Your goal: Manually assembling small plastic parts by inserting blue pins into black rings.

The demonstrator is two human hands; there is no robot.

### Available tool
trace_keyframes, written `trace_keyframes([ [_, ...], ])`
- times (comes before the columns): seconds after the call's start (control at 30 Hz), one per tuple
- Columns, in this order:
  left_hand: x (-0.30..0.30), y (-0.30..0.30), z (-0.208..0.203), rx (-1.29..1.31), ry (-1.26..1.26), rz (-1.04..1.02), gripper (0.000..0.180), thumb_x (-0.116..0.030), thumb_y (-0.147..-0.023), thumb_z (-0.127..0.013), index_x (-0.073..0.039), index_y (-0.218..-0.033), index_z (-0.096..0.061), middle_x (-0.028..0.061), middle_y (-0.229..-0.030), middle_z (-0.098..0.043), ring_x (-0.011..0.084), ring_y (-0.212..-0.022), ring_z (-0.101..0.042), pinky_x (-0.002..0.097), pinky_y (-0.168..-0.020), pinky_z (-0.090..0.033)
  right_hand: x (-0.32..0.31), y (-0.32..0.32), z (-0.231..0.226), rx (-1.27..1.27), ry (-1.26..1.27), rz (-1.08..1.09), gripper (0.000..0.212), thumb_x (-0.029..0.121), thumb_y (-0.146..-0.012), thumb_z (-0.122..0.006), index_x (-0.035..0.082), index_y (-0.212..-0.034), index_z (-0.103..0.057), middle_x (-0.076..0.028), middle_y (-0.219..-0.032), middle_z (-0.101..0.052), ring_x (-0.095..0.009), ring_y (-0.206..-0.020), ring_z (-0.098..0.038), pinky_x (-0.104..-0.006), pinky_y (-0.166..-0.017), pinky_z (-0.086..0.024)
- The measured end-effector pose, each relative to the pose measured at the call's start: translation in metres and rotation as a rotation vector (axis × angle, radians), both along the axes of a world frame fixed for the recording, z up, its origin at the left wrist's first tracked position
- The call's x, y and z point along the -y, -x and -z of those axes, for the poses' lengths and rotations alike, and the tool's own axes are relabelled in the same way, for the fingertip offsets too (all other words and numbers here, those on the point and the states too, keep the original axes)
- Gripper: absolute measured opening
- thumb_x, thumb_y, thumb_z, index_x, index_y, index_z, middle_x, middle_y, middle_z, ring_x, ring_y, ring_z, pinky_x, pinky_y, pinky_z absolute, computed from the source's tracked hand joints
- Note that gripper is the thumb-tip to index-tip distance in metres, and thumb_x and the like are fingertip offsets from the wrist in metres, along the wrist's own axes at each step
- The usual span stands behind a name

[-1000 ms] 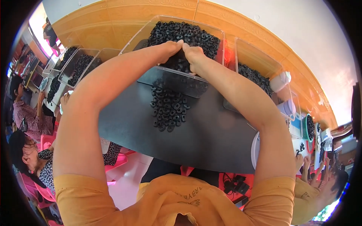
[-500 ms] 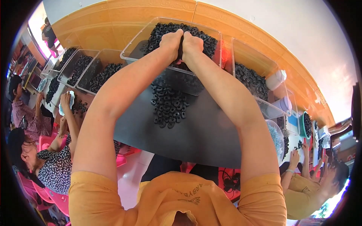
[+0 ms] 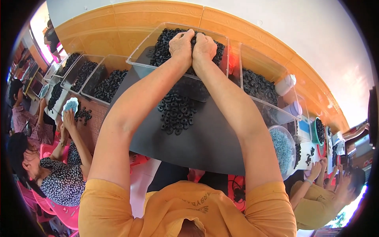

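Note:
A clear plastic bin [image 3: 139, 59] at the far edge of the table holds a heap of small black ring-shaped pieces [image 3: 162, 48]. Both arms reach forward to it. My left hand [image 3: 181, 44] and my right hand [image 3: 205, 46] are side by side on the heap, cupped with curled fingers. Black pieces show in the narrow gap between them; the fingertips are hidden. In front of the bin, a smaller pile of the same pieces [image 3: 177, 114] lies loose on the dark tabletop [image 3: 185, 150].
Other clear bins of black pieces stand at left [image 3: 111, 83] and right [image 3: 258, 85]. At right are white-lidded containers [image 3: 285, 85] and a round tub of pale blue bits [image 3: 282, 150]. Co-workers sit at left [image 3: 63, 177] and right [image 3: 319, 205]. A tiled wall [image 3: 166, 15] rises behind.
My hands have spread slightly apart at the wrists and turned, with more of their backs showing over the heap. At left, a co-worker's hand has lowered from a white-rimmed dish, uncovering pale blue bits.

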State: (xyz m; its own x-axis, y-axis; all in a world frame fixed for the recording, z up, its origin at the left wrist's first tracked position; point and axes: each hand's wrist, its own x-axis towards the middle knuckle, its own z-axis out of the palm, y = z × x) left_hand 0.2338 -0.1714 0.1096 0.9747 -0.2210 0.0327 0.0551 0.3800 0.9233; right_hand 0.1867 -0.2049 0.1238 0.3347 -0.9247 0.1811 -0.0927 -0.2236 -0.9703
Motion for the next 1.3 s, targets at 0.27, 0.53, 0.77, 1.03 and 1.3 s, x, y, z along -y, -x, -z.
trace_keyframes([
  [0.27, -0.011, 0.017, -0.022, 0.098, 0.078, 0.025, 0.03, -0.03, -0.067, -0.069, -0.005, -0.083, -0.072, 0.0098, -0.087, -0.069, 0.0204, -0.08, -0.062, 0.0332, -0.074, -0.048, -0.012, 0.021, -0.023, 0.104, 0.049, 0.004, 0.041, 0.036, -0.078, -0.05, 0.005, -0.098, -0.068, -0.022, -0.102, -0.065, -0.04, -0.097, -0.06, -0.0434, -0.084, -0.046],
  [0.53, -0.029, 0.053, -0.049, 0.279, 0.102, 0.134, 0.03, -0.029, -0.079, -0.063, -0.002, -0.091, -0.067, 0.009, -0.088, -0.066, 0.0191, -0.079, -0.06, 0.0333, -0.073, -0.047, -0.025, 0.057, -0.045, 0.234, 0.1, 0.03, 0.037, 0.031, -0.078, -0.051, 0.003, -0.094, -0.068, -0.023, -0.098, -0.065, -0.041, -0.094, -0.06, -0.0443, -0.082, -0.046],
  [0.77, -0.038, 0.137, -0.072, 0.346, 0.145, 0.044, 0.025, -0.024, -0.08, -0.065, -0.001, -0.089, -0.069, 0.0097, -0.083, -0.067, 0.0202, -0.074, -0.06, 0.0324, -0.068, -0.048, -0.014, 0.104, -0.043, 0.308, 0.198, 0.074, 0.034, 0.03, -0.08, -0.055, 0.001, -0.09, -0.067, -0.022, -0.088, -0.066, -0.034, -0.082, -0.062, -0.0416, -0.073, -0.047],
  [1.03, -0.031, 0.204, -0.045, 0.357, -0.117, 0.123, 0.029, -0.023, -0.078, -0.066, -0.004, -0.1, -0.068, 0.0175, -0.099, -0.066, 0.0316, -0.093, -0.061, 0.0396, -0.082, -0.047, -0.019, 0.192, -0.023, 0.391, 0.09, 0.114, 0.033, 0.03, -0.08, -0.057, 0.0, -0.091, -0.068, -0.02, -0.092, -0.068, -0.034, -0.084, -0.062, -0.04, -0.075, -0.047],
  [1.3, -0.017, 0.237, 0.041, 0.262, -0.136, 0.148, 0.037, -0.04, -0.07, -0.066, -0.014, -0.095, -0.073, 0.0157, -0.09, -0.069, 0.0297, -0.088, -0.065, 0.0361, -0.083, -0.047, -0.014, 0.231, 0.057, 0.253, 0.089, 0.263, 0.035, 0.032, -0.08, -0.058, 0.001, -0.091, -0.067, -0.021, -0.086, -0.066, -0.033, -0.083, -0.063, -0.0392, -0.077, -0.047],
])
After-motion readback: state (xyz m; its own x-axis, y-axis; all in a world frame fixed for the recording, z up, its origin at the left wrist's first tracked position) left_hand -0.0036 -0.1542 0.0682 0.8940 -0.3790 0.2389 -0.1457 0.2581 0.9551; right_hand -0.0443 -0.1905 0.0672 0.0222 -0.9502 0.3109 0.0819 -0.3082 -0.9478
